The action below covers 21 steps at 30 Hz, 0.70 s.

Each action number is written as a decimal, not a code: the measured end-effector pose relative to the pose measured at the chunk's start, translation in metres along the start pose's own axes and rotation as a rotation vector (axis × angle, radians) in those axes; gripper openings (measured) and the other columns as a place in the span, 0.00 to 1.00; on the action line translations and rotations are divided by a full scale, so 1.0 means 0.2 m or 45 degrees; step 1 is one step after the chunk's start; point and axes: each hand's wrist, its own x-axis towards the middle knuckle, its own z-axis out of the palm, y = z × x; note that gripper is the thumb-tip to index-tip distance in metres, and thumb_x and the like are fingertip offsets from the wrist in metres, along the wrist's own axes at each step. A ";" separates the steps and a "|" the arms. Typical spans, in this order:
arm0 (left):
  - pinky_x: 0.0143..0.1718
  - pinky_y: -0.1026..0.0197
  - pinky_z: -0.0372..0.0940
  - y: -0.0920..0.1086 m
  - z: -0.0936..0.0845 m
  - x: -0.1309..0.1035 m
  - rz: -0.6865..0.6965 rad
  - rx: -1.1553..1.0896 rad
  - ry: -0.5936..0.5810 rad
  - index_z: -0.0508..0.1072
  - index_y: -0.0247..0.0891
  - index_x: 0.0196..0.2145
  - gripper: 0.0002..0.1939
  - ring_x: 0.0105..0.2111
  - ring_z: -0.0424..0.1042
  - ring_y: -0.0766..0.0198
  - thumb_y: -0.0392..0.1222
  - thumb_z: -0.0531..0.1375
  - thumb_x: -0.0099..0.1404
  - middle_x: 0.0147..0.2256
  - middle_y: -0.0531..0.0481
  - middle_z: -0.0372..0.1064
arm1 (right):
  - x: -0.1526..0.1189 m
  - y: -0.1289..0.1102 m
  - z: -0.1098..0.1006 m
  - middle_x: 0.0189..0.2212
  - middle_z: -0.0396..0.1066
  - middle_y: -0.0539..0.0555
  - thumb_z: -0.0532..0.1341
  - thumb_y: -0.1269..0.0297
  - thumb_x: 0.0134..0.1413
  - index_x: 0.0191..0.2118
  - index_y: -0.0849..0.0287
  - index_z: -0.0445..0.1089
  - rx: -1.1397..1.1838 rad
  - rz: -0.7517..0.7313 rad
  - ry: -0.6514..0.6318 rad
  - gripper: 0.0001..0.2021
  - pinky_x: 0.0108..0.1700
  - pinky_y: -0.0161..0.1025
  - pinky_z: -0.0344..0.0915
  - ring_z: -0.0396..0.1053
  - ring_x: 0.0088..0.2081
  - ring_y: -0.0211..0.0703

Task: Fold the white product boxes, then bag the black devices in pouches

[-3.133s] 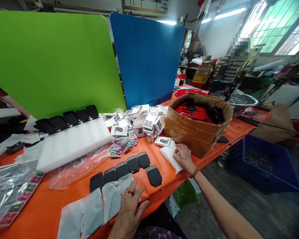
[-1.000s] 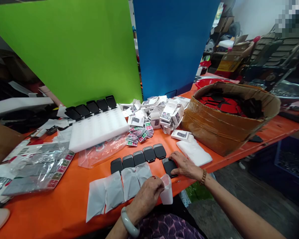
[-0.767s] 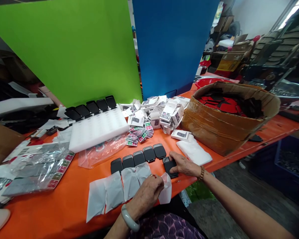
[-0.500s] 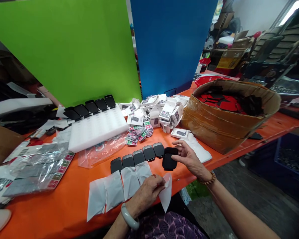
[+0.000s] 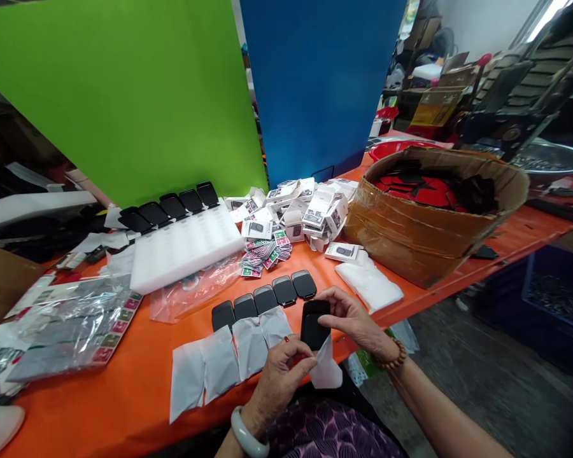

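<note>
My right hand (image 5: pixel 351 318) grips a flat black phone-holder-like piece (image 5: pixel 314 324) by its right side, fingers closed round the edge. Between the thumb and fingers of my left hand (image 5: pixel 286 369) is the edge of a thin white sleeve (image 5: pixel 327 369), which hangs with its mouth upward. The lower end of the black piece meets the sleeve's mouth; how far inside it reaches I cannot tell. To the left lie several filled white sleeves (image 5: pixel 222 362) in a row. Behind them several black pieces (image 5: pixel 265 300) lie side by side.
A cardboard box (image 5: pixel 410 235) of black and red parts stands at right. Small white boxes (image 5: pixel 296 216) and printed cards (image 5: pixel 262 254) are piled at centre. White foam (image 5: pixel 186 248) carries more black pieces behind it. White sleeves (image 5: pixel 372 283) lie stacked near the cardboard box.
My right hand has brought the black piece down and left to the white sleeve. The sleeve in my left hand has shifted slightly right and its mouth now meets the piece.
</note>
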 end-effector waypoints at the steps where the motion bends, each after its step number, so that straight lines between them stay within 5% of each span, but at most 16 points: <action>1: 0.34 0.64 0.58 0.00 0.01 0.00 -0.016 -0.048 0.007 0.73 0.37 0.25 0.08 0.29 0.62 0.64 0.42 0.61 0.59 0.26 0.52 0.65 | -0.01 -0.02 0.00 0.35 0.68 0.50 0.68 0.60 0.45 0.40 0.55 0.67 -0.017 0.010 -0.051 0.16 0.40 0.37 0.66 0.68 0.37 0.40; 8: 0.30 0.65 0.58 0.00 -0.01 -0.02 -0.077 -0.227 0.070 0.71 0.36 0.25 0.11 0.28 0.62 0.66 0.47 0.63 0.58 0.29 0.50 0.67 | -0.03 -0.08 0.03 0.34 0.67 0.48 0.66 0.62 0.48 0.40 0.57 0.68 -0.187 0.118 -0.271 0.12 0.37 0.36 0.63 0.66 0.35 0.38; 16: 0.36 0.63 0.62 -0.03 0.00 -0.04 -0.117 -0.437 0.283 0.65 0.38 0.26 0.14 0.32 0.67 0.64 0.48 0.65 0.56 0.28 0.53 0.67 | -0.09 0.03 0.12 0.37 0.65 0.49 0.68 0.58 0.44 0.41 0.53 0.62 0.139 0.190 0.001 0.20 0.35 0.35 0.64 0.66 0.33 0.37; 21: 0.35 0.64 0.62 -0.02 0.00 -0.02 -0.067 -0.641 0.338 0.64 0.38 0.27 0.12 0.30 0.66 0.66 0.44 0.65 0.58 0.31 0.54 0.68 | -0.16 0.02 0.09 0.37 0.65 0.50 0.67 0.61 0.48 0.39 0.55 0.65 -0.122 0.007 0.078 0.14 0.43 0.38 0.62 0.64 0.39 0.41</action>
